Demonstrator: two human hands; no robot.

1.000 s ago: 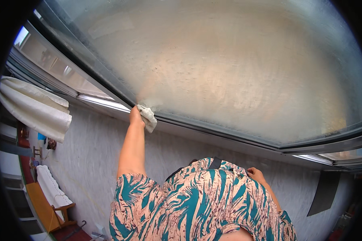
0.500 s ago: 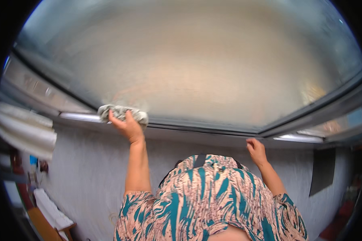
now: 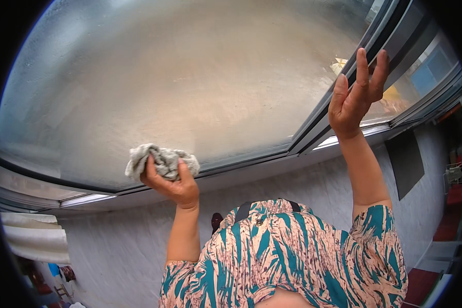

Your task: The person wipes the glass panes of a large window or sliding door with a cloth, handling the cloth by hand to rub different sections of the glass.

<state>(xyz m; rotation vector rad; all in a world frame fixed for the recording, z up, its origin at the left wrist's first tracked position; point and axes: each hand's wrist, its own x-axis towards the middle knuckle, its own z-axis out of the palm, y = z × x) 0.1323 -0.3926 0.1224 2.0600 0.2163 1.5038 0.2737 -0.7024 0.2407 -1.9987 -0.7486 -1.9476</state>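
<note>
A crumpled grey-white cloth [image 3: 161, 161] is bunched in my left hand [image 3: 173, 186], at the lower part of a large window pane [image 3: 190, 97]. The glass looks fogged and streaky, with a somewhat clearer patch near the cloth. My right hand [image 3: 355, 102] is raised at the dark metal frame [image 3: 313, 126] on the pane's right side. Its fingers are spread and nothing is in them; whether they touch the frame I cannot tell.
Below the window runs a grey streaked wall or floor surface [image 3: 123, 241]. White folded fabric [image 3: 36, 237] hangs at the left. A dark panel [image 3: 404, 163] is at the right, with red items [image 3: 449, 213] beyond it.
My right hand has risen from below the frame's corner to its right side, and its fingers have spread. The view has turned rightward. My left hand still holds the cloth.
</note>
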